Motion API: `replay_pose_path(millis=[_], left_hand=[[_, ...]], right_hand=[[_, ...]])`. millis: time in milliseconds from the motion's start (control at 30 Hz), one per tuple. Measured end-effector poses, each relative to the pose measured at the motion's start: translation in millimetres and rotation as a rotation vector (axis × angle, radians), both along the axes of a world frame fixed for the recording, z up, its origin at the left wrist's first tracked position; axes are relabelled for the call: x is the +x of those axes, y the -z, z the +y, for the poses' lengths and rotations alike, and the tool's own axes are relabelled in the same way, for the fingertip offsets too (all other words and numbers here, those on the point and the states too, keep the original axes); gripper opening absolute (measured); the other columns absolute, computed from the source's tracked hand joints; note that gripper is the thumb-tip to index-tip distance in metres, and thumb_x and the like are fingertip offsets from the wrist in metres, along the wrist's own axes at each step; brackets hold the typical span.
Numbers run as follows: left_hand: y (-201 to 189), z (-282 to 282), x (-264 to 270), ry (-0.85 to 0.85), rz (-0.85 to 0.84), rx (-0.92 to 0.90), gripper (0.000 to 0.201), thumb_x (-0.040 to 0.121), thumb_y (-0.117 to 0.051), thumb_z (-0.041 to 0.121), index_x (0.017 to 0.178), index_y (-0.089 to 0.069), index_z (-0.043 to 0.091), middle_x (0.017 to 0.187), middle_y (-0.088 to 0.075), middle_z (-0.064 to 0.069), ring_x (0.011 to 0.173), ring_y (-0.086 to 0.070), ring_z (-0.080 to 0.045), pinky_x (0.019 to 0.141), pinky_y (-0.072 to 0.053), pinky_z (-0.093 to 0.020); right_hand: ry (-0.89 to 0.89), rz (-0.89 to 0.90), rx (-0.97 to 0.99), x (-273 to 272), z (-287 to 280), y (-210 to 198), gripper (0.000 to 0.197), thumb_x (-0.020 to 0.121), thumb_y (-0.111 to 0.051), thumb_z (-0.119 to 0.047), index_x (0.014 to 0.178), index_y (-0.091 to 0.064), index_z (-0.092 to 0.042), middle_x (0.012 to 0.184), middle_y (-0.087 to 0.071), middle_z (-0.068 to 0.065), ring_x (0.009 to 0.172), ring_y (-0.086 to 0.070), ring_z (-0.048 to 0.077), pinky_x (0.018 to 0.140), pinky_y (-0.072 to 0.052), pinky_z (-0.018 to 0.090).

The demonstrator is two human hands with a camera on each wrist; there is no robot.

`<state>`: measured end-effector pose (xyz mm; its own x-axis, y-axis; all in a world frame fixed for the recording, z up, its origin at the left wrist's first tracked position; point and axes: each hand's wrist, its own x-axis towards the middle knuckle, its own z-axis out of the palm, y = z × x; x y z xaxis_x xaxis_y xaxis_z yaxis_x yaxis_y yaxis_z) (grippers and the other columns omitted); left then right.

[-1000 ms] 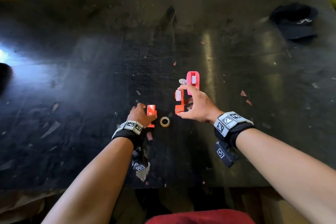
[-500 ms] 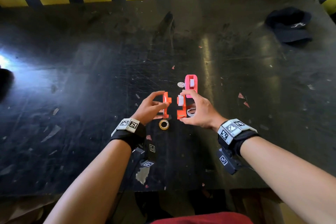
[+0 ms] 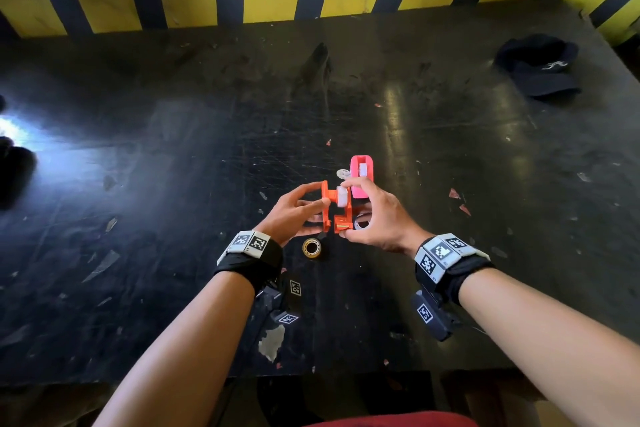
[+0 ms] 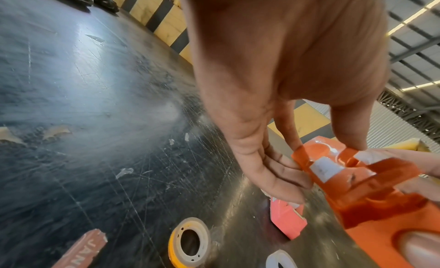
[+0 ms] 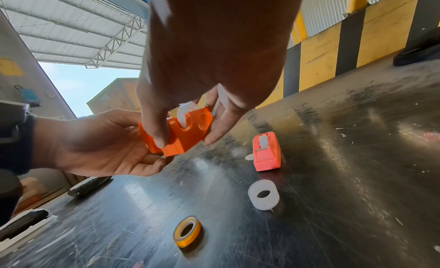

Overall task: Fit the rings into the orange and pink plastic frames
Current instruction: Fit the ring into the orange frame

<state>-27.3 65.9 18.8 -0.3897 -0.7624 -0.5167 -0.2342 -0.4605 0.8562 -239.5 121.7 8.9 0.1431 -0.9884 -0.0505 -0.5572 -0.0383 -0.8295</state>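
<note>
Head cam: both hands up over black table [image 3: 173, 184]. Left hand [image 3: 291, 215] pinches one orange frame half [image 3: 325, 204], right hand [image 3: 374, 215] grips other half w/ white ring [image 3: 343, 198]; halves touching. Pink frame [image 3: 362, 177] lies just behind.

Left wrist: fingers [image 4: 273, 170] curled on orange frame; yellow tape ring [image 4: 189, 242] on table below.

Right wrist: thumb + fingers [image 5: 221, 125] clamp orange frame; loose white ring [image 5: 263, 195] near pink frame.
</note>
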Motion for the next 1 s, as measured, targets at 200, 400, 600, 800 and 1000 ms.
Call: replay_pose_path(millis=[200,400,600,800,1000], left_hand=[[-3,1,3,0.018,0.003,-0.014,0.054,0.096,-0.070,0.029,0.147,-0.052,0.029,0.102,-0.072,-0.009,0.093,-0.076,-0.020,0.099,-0.059,-0.053],[-8,4,1,0.049,0.023,-0.032,0.068,0.084,-0.074,0.043,0.147,-0.053,0.031,0.119,-0.074,-0.017,0.107,-0.076,-0.028,0.099,-0.059,-0.050],[-10,3,3,0.055,0.051,0.004,0.057,0.095,-0.066,0.033,0.149,-0.050,0.029,0.125,-0.072,-0.021,0.105,-0.076,-0.028,0.101,-0.058,-0.051],[-11,1,3,0.051,0.012,-0.042,0.068,0.085,-0.072,0.041,0.148,-0.051,0.027,0.121,-0.074,-0.020,0.110,-0.075,-0.033,0.099,-0.059,-0.050],[-13,0,-1,-0.020,-0.185,-0.323,0.056,0.089,-0.078,0.032,0.136,-0.050,0.023,0.116,-0.072,-0.003,0.086,-0.079,-0.019,0.074,-0.066,-0.037]], right_hand=[[-0.006,-0.055,0.027,0,-3,-4,0.083,0.067,-0.094,-0.016,0.137,-0.051,-0.027,0.138,-0.060,0.004,0.100,-0.075,0.022,0.082,-0.066,0.030],[-0.044,-0.041,0.045,4,-6,-8,0.085,0.067,-0.095,-0.018,0.139,-0.050,-0.026,0.155,-0.047,0.001,0.108,-0.073,0.028,0.080,-0.063,0.020],[-0.038,-0.085,0.051,4,-7,-14,0.084,0.068,-0.096,-0.020,0.139,-0.051,-0.026,0.142,-0.059,0.005,0.100,-0.077,0.025,0.084,-0.066,0.033],[-0.028,-0.092,0.068,4,-9,-12,0.089,0.063,-0.098,-0.026,0.139,-0.050,-0.030,0.146,-0.058,0.001,0.104,-0.076,0.023,0.086,-0.066,0.037],[-0.004,-0.110,0.082,5,-12,-11,0.087,0.061,-0.099,-0.028,0.135,-0.052,-0.032,0.139,-0.062,0.000,0.099,-0.077,0.021,0.085,-0.066,0.038]])
